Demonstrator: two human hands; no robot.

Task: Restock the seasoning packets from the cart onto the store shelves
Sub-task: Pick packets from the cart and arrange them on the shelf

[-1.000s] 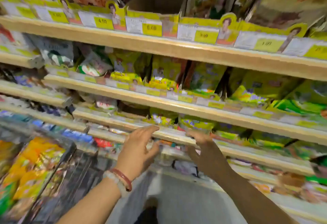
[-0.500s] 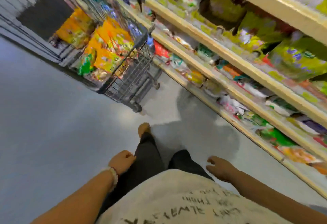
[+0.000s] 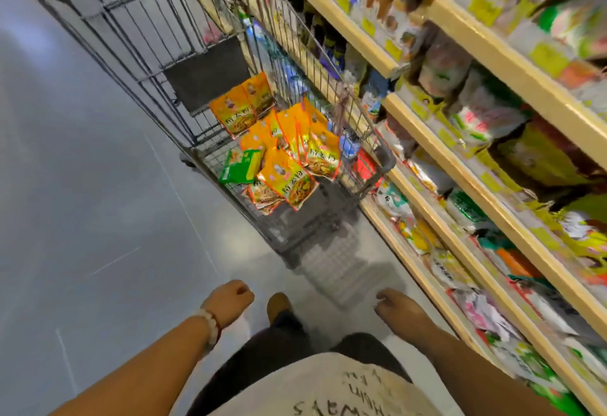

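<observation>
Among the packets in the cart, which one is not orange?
The green packet, lying at the left edge of the pile in the cart. Every other packet visible there, like the orange packets beside it, is orange-yellow.

One view only, from the camera on your head. It looks steeply down and forward along the aisle, tilted so the floor [image 3: 98,185] fills the left of the frame and the shelves [image 3: 460,159] run diagonally down the right. The cart [image 3: 184,64] sits ahead at upper centre, near. Your forearms and shirt [image 3: 328,386] crowd the bottom edge, very close. Shelf detail is motion-blurred.
</observation>
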